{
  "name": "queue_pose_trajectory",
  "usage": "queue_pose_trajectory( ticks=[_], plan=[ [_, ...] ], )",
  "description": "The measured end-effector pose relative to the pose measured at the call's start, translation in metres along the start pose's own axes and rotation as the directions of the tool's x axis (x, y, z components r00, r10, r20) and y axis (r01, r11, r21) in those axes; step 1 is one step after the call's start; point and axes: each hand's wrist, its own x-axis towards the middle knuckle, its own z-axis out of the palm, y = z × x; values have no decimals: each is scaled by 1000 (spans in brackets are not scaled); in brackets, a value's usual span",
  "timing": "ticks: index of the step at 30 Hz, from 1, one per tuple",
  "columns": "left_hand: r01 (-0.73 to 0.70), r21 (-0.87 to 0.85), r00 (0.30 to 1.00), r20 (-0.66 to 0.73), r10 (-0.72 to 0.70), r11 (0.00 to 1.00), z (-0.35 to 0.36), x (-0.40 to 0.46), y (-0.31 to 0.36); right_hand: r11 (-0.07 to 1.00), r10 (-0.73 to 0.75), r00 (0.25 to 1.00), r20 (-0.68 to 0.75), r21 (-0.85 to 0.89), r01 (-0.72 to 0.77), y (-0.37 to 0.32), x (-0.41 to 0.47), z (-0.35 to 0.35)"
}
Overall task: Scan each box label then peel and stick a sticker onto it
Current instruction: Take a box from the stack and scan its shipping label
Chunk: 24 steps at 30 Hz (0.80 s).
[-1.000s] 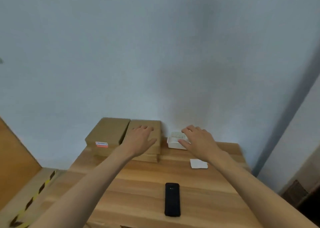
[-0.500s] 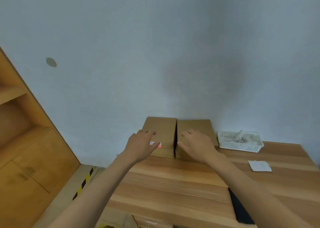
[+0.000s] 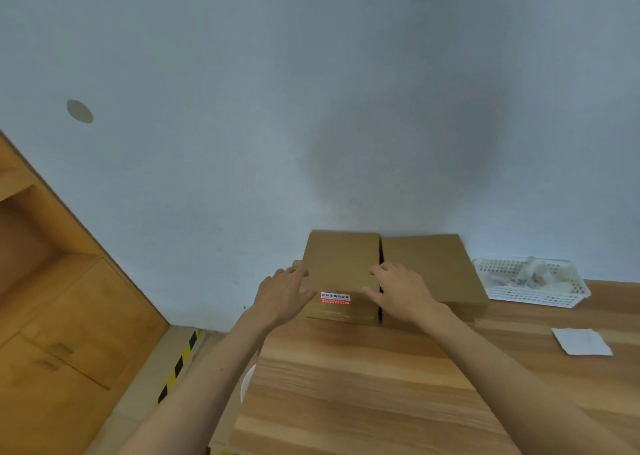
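Two stacks of brown cardboard boxes stand side by side against the wall at the table's far edge. The left box (image 3: pixel 341 264) carries a red and white label (image 3: pixel 335 298) on its near face. My left hand (image 3: pixel 282 295) grips that box's left side, thumb at the front corner. My right hand (image 3: pixel 398 292) holds its right side, fingers in the gap beside the right box (image 3: pixel 433 267). A white sticker sheet (image 3: pixel 581 341) lies flat on the table to the right.
A white plastic basket (image 3: pixel 533 283) with small items sits right of the boxes. The wooden table (image 3: pixel 363 385) ends at its left edge near my left forearm. A wooden cabinet (image 3: pixel 59 316) stands at the left, with black-yellow tape (image 3: pixel 178 364) on the floor.
My view has swung left, so the black scanner has left the frame. Both hands moved from the right box and basket to the sides of the left box.
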Motion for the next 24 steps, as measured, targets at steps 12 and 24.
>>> queue_pose_trajectory(
  ticks=[12, 24],
  plan=[
    [108, -54, 982, 160, -98, 993, 76, 94, -59, 966, 205, 959, 197, 116, -231, 15, 93, 83],
    [318, -313, 884, 438, -162, 895, 126, 153, -99, 708, 471, 758, 452, 319, -630, 30, 135, 148]
  ],
)
